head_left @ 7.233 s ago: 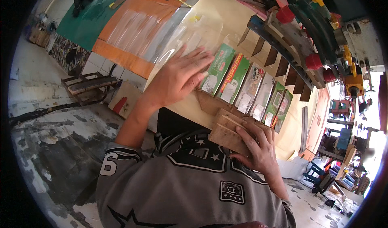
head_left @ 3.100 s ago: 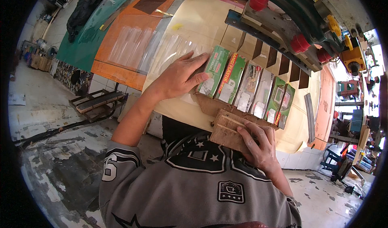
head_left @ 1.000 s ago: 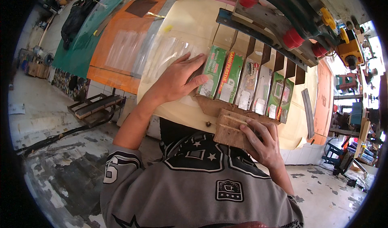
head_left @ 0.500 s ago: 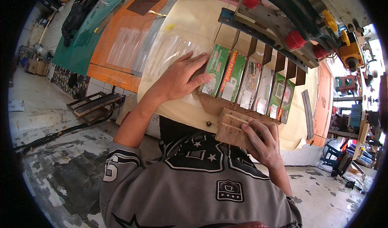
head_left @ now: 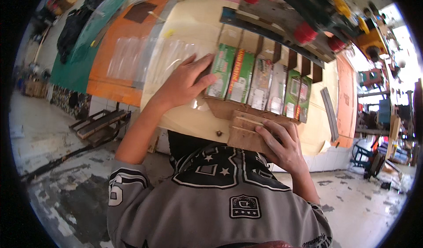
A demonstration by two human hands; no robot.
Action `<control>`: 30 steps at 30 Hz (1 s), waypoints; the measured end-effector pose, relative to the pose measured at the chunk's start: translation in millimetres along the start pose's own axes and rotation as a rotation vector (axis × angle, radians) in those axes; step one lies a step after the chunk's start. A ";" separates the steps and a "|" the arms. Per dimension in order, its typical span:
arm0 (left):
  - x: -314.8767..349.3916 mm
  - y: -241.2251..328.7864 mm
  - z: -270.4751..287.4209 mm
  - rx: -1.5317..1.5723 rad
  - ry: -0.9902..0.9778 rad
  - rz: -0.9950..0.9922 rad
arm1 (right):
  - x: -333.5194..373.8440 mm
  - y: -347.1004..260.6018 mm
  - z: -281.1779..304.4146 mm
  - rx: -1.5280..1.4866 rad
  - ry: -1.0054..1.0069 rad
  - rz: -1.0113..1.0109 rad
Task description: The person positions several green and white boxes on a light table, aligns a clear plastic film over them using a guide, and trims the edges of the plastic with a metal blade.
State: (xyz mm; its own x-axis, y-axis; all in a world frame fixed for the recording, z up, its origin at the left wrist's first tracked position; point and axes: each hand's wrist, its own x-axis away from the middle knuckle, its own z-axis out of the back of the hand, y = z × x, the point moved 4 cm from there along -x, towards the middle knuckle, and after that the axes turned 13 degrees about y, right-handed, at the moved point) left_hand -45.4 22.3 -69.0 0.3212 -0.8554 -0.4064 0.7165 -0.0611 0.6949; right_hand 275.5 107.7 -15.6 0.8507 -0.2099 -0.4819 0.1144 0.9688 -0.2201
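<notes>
My left hand (head_left: 190, 80) lies against the left end of a row of narrow boxes, fingers stretched out and thumb apart. Its thumb touches the green end box (head_left: 221, 68). The other boxes in the row, green-and-white or pale such as the pale box (head_left: 261, 81), stand side by side between thin upright dividers (head_left: 278, 51). Along the near side of the row, my right hand (head_left: 282, 144) is closed on a grooved wooden block (head_left: 246, 132). The block rests close to the brown strip (head_left: 220, 108) at the boxes' near ends; whether they touch is hard to tell.
Beyond the dividers stands a dark machine (head_left: 295, 6) with red knobs (head_left: 304, 32). Clear plastic sheets (head_left: 130, 56) lie on the orange table (head_left: 105, 83) to the left. A grey metal strip (head_left: 329, 113) lies at the right. A low metal frame (head_left: 101, 124) stands on the floor.
The whole view has shifted, so table, boxes and hands sit further left and a little higher. Both hands keep their places at the box row and the wooden block.
</notes>
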 end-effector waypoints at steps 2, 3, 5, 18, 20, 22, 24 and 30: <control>1.5 0.8 2.1 -0.003 0.000 0.011 | -1.9 0.2 0.0 -0.010 -0.009 0.002; 1.2 1.6 2.0 -0.007 -0.003 0.017 | -1.0 1.0 2.8 -0.006 -0.026 0.006; 1.0 4.5 2.3 0.001 0.039 0.011 | -0.1 2.3 3.1 -0.011 -0.033 0.010; -9.3 38.4 18.6 -0.232 0.219 -0.083 | -0.6 4.4 5.7 -0.030 -0.051 0.020; -16.6 63.1 17.9 -0.197 0.180 -0.251 | -1.1 4.6 4.7 -0.031 -0.038 0.032; -28.7 85.1 -3.9 -0.139 0.037 -0.406 | -0.6 6.0 3.7 -0.028 -0.029 0.029; -42.1 97.9 -26.6 -0.109 -0.067 -0.536 | 2.0 7.6 4.5 -0.021 -0.029 0.005; -62.3 86.4 -73.5 -0.243 -0.166 -0.532 | 1.7 14.4 11.4 -0.028 -0.058 0.019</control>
State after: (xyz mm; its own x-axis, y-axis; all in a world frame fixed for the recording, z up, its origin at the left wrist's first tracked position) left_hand 42.0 108.2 -27.3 -0.2071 -0.8097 -0.5491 0.8792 -0.4002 0.2586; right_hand 284.4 122.8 -9.9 0.8809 -0.1824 -0.4367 0.0838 0.9683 -0.2354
